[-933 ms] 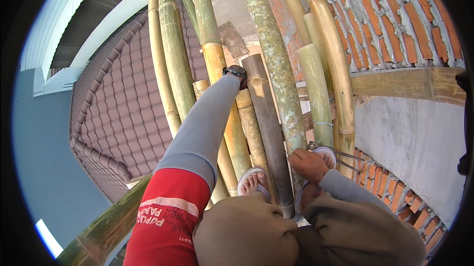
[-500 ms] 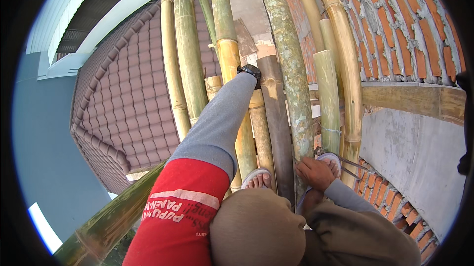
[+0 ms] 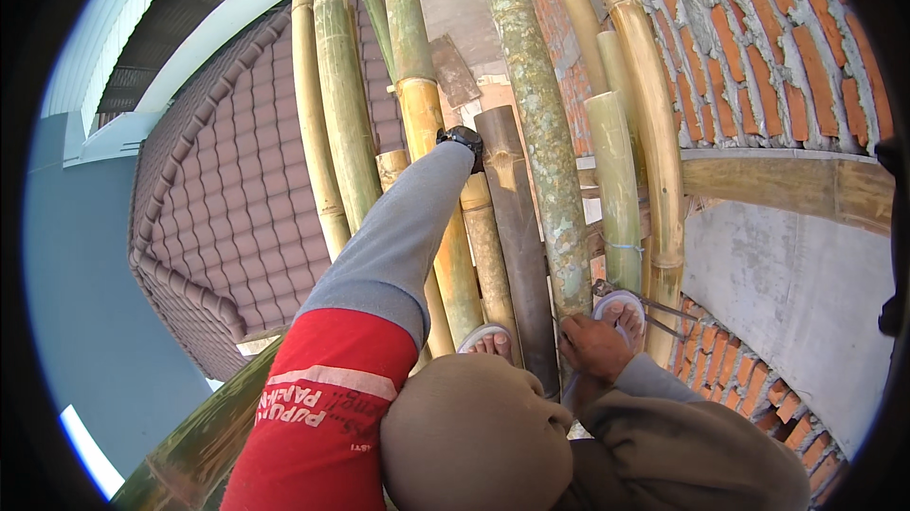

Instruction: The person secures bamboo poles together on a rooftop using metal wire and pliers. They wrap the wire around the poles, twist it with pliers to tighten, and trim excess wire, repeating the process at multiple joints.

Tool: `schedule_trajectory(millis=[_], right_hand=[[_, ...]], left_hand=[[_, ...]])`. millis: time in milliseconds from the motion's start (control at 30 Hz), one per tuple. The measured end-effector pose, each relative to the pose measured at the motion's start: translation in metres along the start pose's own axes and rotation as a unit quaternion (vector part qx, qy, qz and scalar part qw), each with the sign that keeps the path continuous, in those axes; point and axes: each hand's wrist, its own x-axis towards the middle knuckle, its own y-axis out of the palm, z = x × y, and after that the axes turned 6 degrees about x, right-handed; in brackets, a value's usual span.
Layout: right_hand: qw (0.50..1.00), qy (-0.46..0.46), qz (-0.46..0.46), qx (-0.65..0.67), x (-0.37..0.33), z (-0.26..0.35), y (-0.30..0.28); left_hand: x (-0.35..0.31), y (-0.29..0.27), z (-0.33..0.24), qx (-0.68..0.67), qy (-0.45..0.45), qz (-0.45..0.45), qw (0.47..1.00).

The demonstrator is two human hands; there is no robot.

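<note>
My left arm, in a grey and red sleeve, stretches forward over the bamboo poles. A black watch (image 3: pixel 460 137) circles its wrist beside a yellow bamboo pole (image 3: pixel 417 111) and the top of a dark brown bamboo piece (image 3: pixel 517 217). Past the watch, the fingers of my left hand are hidden. Low at the right, my right hand (image 3: pixel 595 348) is closed, with curled fingers at the near end of a lichen-mottled bamboo pole (image 3: pixel 531 84). What it pinches is hidden. Right beside it is my sandalled right foot (image 3: pixel 621 317); my left foot (image 3: pixel 490 342) stands among the poles.
A cut green bamboo piece (image 3: pixel 616 189) stands at the right, bound with thin blue string. Dark metal rods (image 3: pixel 659 310) jut out near my right foot. A rough brick wall (image 3: pixel 768 46) rises at the right; a tiled roof (image 3: pixel 237 179) lies below left.
The whole view has shifted slightly, so poles, arms and feet sit a little further left. Both hands keep nearly the same places against the bamboo.
</note>
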Motion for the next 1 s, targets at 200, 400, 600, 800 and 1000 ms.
schedule_trajectory(millis=[200,400,600,800,1000], right_hand=[[0.999,-0.002,0.022,-0.036,-0.003,-0.002,0.002],[0.998,-0.040,0.015,-0.047,-0.002,-0.006,0.006],[0.996,-0.074,-0.008,-0.045,-0.003,-0.003,0.003],[0.995,-0.092,-0.020,-0.026,-0.002,-0.007,-0.005],[0.994,-0.103,-0.034,-0.029,-0.006,-0.012,-0.005]], left_hand=[[0.002,-0.011,0.004,0.151,0.061,0.024,0.986],[-0.030,-0.070,0.050,0.132,0.145,0.063,0.979],[-0.120,-0.058,0.041,-0.195,0.175,-0.003,0.965],[-0.131,-0.016,0.020,-0.234,0.127,-0.159,0.950],[-0.128,-0.015,0.013,-0.254,0.098,-0.173,0.946]])
